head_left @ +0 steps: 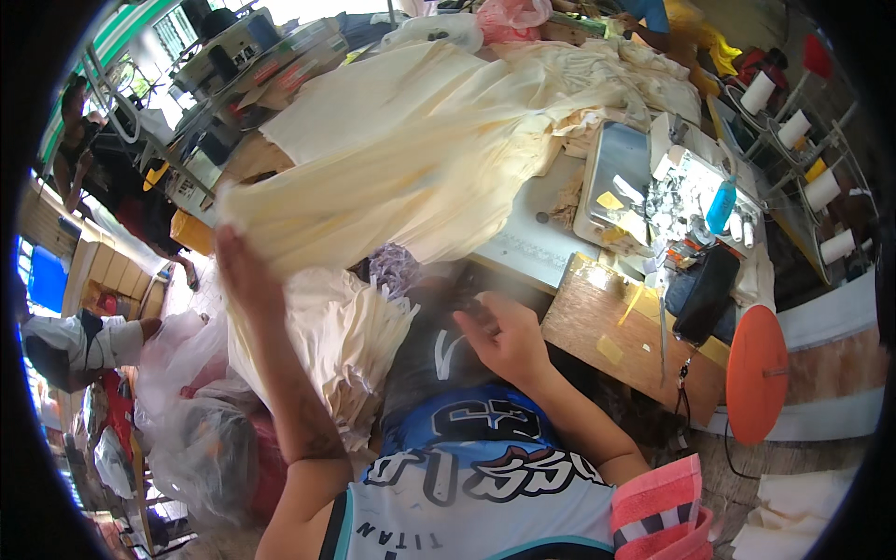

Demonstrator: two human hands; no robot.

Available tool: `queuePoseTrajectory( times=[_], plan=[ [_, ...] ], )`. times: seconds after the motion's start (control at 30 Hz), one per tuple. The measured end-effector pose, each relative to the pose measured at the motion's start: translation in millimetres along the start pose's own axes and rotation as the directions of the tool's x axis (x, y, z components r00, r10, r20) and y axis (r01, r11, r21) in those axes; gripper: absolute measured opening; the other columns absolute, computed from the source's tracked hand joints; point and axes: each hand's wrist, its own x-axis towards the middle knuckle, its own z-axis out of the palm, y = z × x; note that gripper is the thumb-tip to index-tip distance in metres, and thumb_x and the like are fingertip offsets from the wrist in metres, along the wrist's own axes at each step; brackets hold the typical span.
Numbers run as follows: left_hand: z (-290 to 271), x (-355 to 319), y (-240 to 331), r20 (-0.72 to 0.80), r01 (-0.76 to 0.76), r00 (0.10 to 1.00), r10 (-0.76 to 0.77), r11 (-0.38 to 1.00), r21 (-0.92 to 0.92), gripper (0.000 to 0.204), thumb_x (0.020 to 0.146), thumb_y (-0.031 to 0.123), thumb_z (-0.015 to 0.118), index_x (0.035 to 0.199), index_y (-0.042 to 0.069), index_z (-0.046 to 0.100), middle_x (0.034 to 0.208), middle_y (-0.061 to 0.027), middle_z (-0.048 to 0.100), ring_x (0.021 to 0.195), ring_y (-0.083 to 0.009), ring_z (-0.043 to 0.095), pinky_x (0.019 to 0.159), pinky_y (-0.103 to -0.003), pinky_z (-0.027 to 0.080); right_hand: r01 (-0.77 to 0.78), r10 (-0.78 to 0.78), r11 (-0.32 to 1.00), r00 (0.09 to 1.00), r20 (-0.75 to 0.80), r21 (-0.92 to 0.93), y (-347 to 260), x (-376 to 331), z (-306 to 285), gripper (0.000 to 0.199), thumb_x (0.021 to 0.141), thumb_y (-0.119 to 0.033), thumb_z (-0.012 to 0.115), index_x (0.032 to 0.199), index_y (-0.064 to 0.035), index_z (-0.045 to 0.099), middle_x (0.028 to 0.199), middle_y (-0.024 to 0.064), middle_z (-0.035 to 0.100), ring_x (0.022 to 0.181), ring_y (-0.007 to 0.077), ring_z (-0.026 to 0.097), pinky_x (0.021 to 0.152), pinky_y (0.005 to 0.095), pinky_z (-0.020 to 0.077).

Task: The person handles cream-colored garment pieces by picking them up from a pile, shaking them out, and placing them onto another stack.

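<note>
My left hand, smeared by motion, is raised at the left end of a long cream cloth. Its fingertips meet the cloth's corner and appear closed on it. From there the cloth stretches, blurred, across the table toward the sewing machine. My right hand hovers over my lap by the wooden table edge, fingers loosely bent and apart, holding nothing I can see. A bunch of cream fabric pieces hangs beside my lap, below the cloth. Next to it lies a purplish scrap bundle.
More cream fabric is heaped at the back. Right of the machine are a blue bottle, a black pouch and an orange disc. Thread cones stand on a rack. Plastic bags sit at left; other people are nearby.
</note>
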Motion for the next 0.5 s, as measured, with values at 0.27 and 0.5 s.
queuePoseTrajectory(
  times=[0.27, 0.5],
  plan=[
    [-210.9, -23.9, 155.6, -0.187, -0.108, 0.91, 0.369, 0.648, 0.754, 0.053, 0.105, 0.036, 0.049, 0.132, -0.009, 0.05, 0.114, -0.0154, 0.063, 0.096, -0.0182, 0.059, 0.084, -0.032, 0.05, 0.376, -0.352, 0.924, 0.908, -0.228, 0.069, -50.2, 64.7, 5.1, 0.011, 0.089, 0.001, 0.063, 0.086, 0.0014, 0.053, 0.078, 0.0186, 0.059, 0.065, 0.0348, 0.059, 0.058, 0.0368, 0.0468],
    [-339.7, -68.0, 230.3, 0.265, 0.07, 0.765, 0.588, -0.484, 0.872, 0.044, 0.101, 0.034, 0.049, 0.126, -0.001, 0.058, 0.119, -0.023, 0.063, 0.108, -0.039, 0.062, 0.093, -0.046, 0.049, 0.514, -0.515, 0.855, 0.857, 0.002, 0.072, -88.6, 135.7, 10.7, 0.027, 0.094, -0.012, 0.061, 0.118, 0.0017, 0.063, 0.104, 0.0135, 0.065, 0.09, 0.0227, 0.063, 0.079, 0.0285, 0.048]
  ],
)
